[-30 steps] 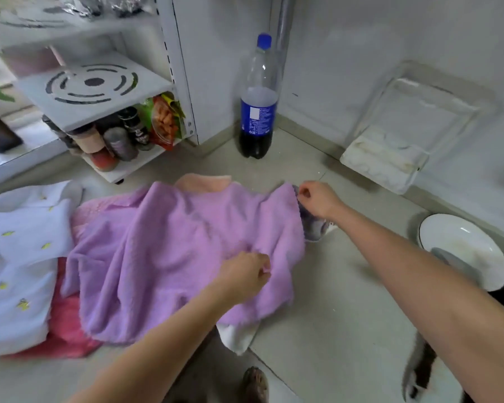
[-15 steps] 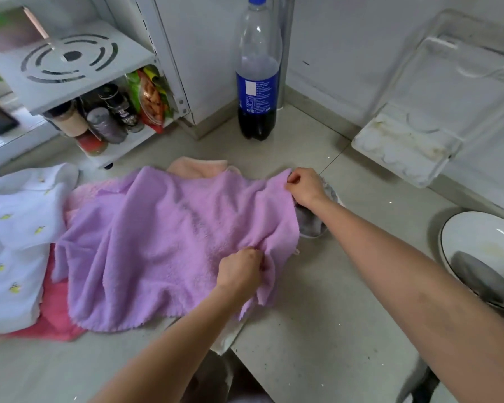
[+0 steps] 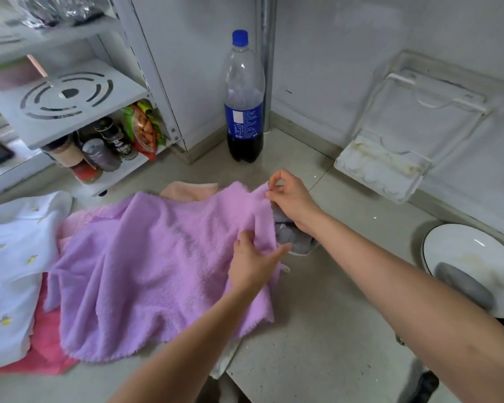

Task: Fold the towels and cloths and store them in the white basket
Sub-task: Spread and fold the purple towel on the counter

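Note:
A fluffy purple towel (image 3: 146,269) lies spread over a pile of cloths on the floor. My right hand (image 3: 288,199) pinches its far right corner between thumb and fingers. My left hand (image 3: 253,263) lies on the towel's right edge, fingers spread, with a fold of fabric under the thumb. Under the towel lie a peach cloth (image 3: 186,189), a pink cloth (image 3: 79,221), a red cloth (image 3: 45,338) and a white cloth with yellow marks (image 3: 9,257). A grey cloth (image 3: 291,237) sits bunched below my right wrist. No white basket is in view.
A cola bottle (image 3: 245,103) stands by the wall corner. A white shelf unit (image 3: 70,100) with jars and snack packets stands at the left. A clear plastic tray (image 3: 413,132) leans on the right wall. A white bowl (image 3: 474,263) sits on the floor at right.
My left hand has opened from a closed grip and slid up along the towel's right edge. My right hand lifted the far corner slightly. The camera pulled back.

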